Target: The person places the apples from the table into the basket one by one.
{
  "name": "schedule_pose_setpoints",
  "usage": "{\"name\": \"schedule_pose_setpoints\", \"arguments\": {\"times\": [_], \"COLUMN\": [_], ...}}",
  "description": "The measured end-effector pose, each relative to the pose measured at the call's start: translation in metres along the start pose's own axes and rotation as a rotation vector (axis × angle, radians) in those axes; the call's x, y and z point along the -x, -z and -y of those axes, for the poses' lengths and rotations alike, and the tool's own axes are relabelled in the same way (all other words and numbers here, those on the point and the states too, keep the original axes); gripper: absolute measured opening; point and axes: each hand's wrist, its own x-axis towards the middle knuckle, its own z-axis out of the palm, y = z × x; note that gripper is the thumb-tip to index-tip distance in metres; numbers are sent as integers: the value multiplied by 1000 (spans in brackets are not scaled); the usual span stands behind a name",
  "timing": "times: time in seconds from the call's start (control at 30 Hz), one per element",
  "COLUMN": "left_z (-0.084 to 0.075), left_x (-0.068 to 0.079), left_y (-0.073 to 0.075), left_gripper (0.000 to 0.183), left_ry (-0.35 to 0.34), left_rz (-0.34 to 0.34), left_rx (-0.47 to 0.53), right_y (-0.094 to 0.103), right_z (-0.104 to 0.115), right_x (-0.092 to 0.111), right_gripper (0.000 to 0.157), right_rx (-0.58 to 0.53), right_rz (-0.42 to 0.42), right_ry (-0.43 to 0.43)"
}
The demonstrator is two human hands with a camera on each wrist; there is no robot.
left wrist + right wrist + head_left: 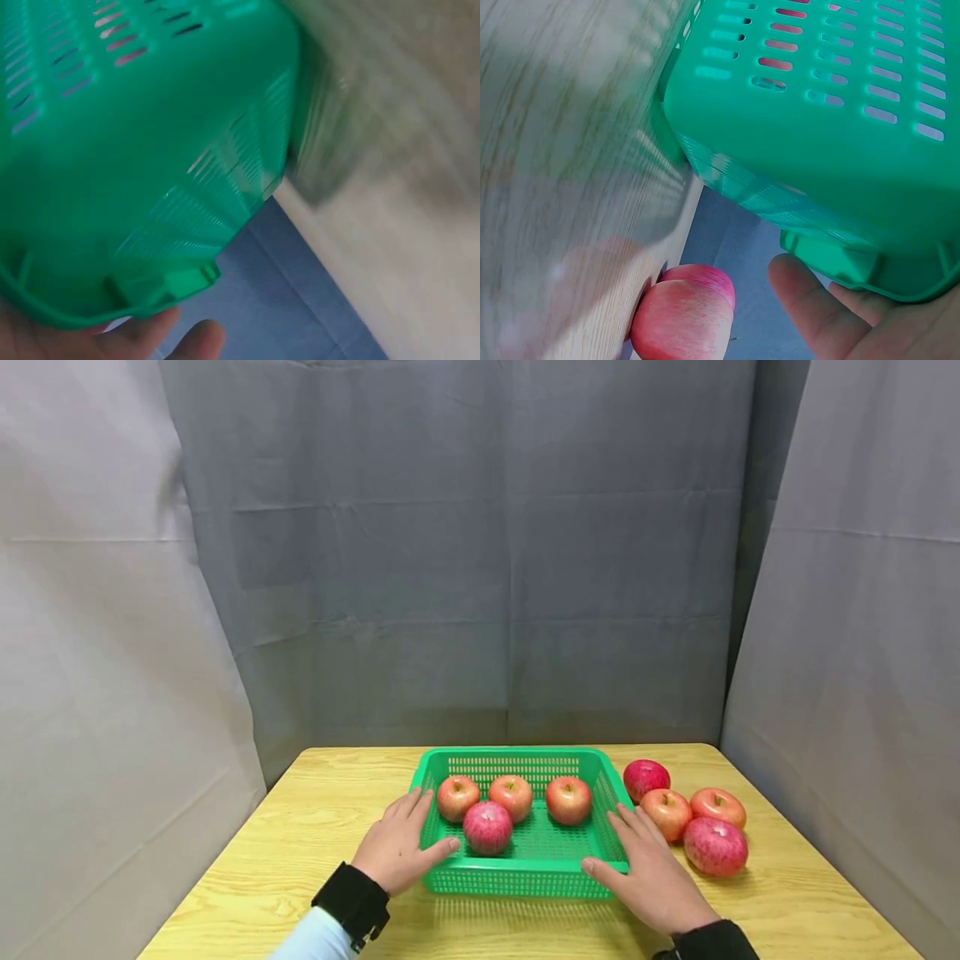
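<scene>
A green plastic basket [525,866] with slotted walls is in the middle of the table in the head view. Inside it are several red apples [567,801], one of them a darker red apple [487,828] near the front. My left hand [402,847] lies at the basket's left rim, fingers fairly straight and thumb at the front corner. At the right rim, my right hand [651,872] mirrors it, thumb spread toward the front edge. The wrist views show the basket's outer wall [112,165] up close, with fingertips [791,274] right at its rim.
Several more apples [716,847] lie on the wooden table [300,852] just right of the basket, close to my right hand. A grey cloth [450,568] hangs behind the table. Pale cloths [112,652] stand along both sides.
</scene>
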Motion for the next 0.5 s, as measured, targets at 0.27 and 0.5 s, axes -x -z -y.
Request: {"name": "schedule_pose_setpoints", "arguments": {"times": [0.27,0.5], "left_z": [-1,-1], "left_x": [11,19], "left_y": [-17,-22], "left_gripper": [105,108], "left_ry": [92,189], "left_rz": [-33,-87], "left_rx": [84,177], "right_y": [3,3], "right_z": [-4,-4], "right_x": [1,-1], "right_gripper": [98,96], "right_rx": [15,7], "right_rz": [5,-2], "right_ry": [2,19]}}
